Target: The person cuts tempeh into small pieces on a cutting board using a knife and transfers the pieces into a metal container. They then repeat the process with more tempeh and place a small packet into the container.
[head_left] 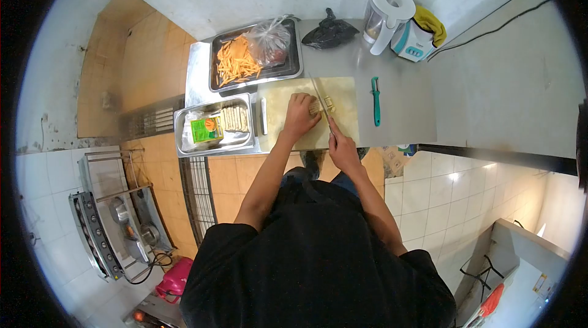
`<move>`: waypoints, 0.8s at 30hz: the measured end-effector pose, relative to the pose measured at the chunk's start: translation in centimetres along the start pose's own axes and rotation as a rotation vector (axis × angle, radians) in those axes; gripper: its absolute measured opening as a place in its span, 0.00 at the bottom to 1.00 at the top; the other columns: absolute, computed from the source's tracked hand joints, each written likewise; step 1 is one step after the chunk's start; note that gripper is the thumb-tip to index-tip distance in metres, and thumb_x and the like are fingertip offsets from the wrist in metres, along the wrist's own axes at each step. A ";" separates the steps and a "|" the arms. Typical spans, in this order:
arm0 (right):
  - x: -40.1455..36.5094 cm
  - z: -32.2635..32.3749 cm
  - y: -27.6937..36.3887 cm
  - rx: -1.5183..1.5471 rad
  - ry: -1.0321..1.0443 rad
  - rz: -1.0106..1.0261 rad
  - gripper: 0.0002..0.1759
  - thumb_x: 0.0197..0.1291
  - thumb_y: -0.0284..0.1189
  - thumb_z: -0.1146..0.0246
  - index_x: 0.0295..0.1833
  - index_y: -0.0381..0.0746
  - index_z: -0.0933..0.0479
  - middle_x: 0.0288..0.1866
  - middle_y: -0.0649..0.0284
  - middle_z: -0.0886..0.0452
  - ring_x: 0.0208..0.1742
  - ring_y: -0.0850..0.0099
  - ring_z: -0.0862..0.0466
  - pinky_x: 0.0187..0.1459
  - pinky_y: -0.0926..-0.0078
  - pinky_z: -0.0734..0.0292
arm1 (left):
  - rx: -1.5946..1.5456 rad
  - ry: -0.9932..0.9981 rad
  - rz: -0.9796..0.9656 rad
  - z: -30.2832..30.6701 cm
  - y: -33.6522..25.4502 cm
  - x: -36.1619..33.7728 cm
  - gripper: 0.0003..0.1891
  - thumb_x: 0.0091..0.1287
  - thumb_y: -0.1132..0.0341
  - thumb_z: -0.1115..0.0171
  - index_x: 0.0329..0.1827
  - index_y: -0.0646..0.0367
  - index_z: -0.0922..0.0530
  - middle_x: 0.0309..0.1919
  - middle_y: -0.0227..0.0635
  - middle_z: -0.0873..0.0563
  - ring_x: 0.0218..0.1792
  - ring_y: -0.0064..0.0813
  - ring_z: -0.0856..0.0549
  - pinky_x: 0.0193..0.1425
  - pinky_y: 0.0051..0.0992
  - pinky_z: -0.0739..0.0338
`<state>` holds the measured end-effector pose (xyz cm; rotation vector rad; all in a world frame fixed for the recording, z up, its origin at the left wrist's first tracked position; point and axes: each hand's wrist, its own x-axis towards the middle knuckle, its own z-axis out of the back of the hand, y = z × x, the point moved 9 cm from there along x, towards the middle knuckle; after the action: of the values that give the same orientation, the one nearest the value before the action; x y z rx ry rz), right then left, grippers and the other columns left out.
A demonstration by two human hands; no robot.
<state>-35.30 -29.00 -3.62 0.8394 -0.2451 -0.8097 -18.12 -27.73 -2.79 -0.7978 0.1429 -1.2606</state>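
My right hand (343,147) is closed round the handle of a kitchen knife (320,96). The blade points away from me across a pale yellow cutting board (282,92). Pressed on the board just left of the blade, my left hand (300,115) holds a pale, grainy piece of what looks like tempeh (315,107), with its fingertips bent close to the knife. Small cut pieces (330,104) lie on the blade's right side. The left fingers partly cover the tempeh.
Left of the board, a steel pan (178,124) holds pale slices (234,119) and a green packet (206,130). Behind it, a dark tray (294,71) bears orange strips (236,61) and a plastic bag (269,40). A green peeler (376,101), black bag (331,31) and blender jug (387,15) stand around.
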 end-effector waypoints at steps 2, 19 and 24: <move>0.1 -0.2 0.0 -0.009 0.004 -0.001 0.36 0.74 0.26 0.46 0.86 0.52 0.41 0.30 0.39 0.19 0.33 0.39 0.17 0.41 0.46 0.23 | 0.004 0.000 -0.002 0.0 0.0 0.0 0.24 0.52 0.66 0.22 0.52 0.63 0.17 0.50 0.45 0.17 0.57 0.50 0.22 0.65 0.44 0.25; 0.2 -0.4 0.4 -0.011 0.019 0.007 0.37 0.74 0.26 0.46 0.86 0.50 0.43 0.29 0.39 0.19 0.33 0.38 0.17 0.41 0.43 0.23 | -0.027 -0.011 -0.017 0.1 0.1 0.0 0.24 0.53 0.67 0.23 0.53 0.63 0.18 0.51 0.45 0.18 0.57 0.51 0.23 0.65 0.43 0.25; 0.1 -0.6 0.4 -0.014 0.009 0.027 0.37 0.74 0.26 0.46 0.87 0.49 0.44 0.29 0.39 0.18 0.33 0.39 0.17 0.41 0.44 0.23 | -0.030 0.003 0.010 -0.1 0.2 -0.1 0.24 0.53 0.67 0.23 0.53 0.63 0.18 0.51 0.45 0.18 0.57 0.51 0.23 0.65 0.43 0.25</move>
<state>-34.76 -28.61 -3.72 0.8245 -0.2422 -0.7816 -18.08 -27.70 -2.99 -0.8199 0.1686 -1.2531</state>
